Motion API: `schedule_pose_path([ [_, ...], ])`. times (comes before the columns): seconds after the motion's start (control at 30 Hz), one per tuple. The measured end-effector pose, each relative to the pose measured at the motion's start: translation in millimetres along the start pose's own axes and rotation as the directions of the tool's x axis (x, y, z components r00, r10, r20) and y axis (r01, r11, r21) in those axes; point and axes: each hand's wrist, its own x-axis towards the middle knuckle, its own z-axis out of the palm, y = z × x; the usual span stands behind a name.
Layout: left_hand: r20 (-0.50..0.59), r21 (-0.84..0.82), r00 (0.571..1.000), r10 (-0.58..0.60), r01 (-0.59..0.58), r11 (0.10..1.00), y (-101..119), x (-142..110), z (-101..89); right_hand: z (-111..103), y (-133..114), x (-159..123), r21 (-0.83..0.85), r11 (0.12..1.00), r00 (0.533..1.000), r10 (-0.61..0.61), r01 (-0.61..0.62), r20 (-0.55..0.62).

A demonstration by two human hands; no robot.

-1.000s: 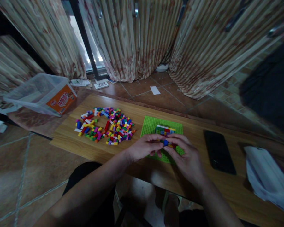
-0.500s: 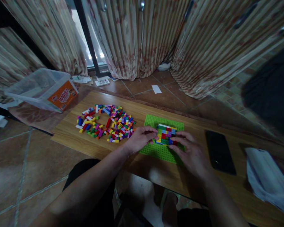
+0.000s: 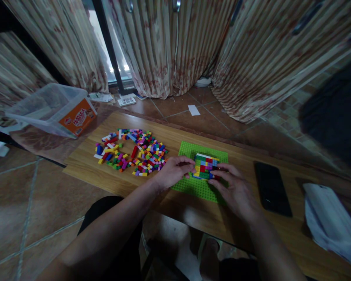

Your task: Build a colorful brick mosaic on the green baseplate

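A multicoloured block of toy building bricks (image 3: pixel 204 167) stands on a green studded baseplate (image 3: pixel 197 190), toward the plate's far half. My left hand (image 3: pixel 177 170) is at the block's left side, with fingers curled and the fingertips against its edge. From the right, my right hand (image 3: pixel 234 185) grips the block's right edge between thumb and fingers, near a blue brick at the front corner. The fingers cover parts of both sides of the block. A white strip runs along its far edge.
Loose bricks (image 3: pixel 134 152) lie spread on the wooden table (image 3: pixel 87 168) to the left. A black phone (image 3: pixel 272 189) and a white packet (image 3: pixel 330 218) lie to the right. A clear plastic bin (image 3: pixel 52 111) with an orange label stands beyond the table's left end.
The right fingers have shifted very slightly at the block's right edge. The left hand and the block look unmoved.
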Motion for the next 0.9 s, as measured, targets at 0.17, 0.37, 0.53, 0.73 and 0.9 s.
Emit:
schedule_pose_path([
  [0.17, 0.013, 0.003, 1.000, 0.005, -0.005, 1.000, 0, 1, -1.0, 2, -3, 2, -0.006, 1.000, 0.999, 0.022, -0.022, -0.045],
  [0.37, 0.015, 0.021, 1.000, 0.009, -0.009, 1.000, 1, 1, -0.6, -1, -8, 3, 0.019, 0.997, 0.995, 0.080, -0.079, -0.058],
  [0.53, 0.015, 0.049, 1.000, 0.000, -0.001, 0.999, 1, 1, -1.2, -6, -10, 6, 0.098, 0.983, 0.984, 0.162, -0.154, -0.080],
  [0.73, 0.013, 0.074, 1.000, -0.008, 0.007, 0.997, 1, 1, -1.3, 5, -8, 9, 0.126, 0.921, 0.917, 0.383, -0.370, -0.113],
  [0.9, 0.014, 0.080, 1.000, 0.004, -0.005, 0.997, 1, 1, -1.4, 21, -8, 8, 0.040, 0.937, 0.929, 0.349, -0.347, -0.120],
])
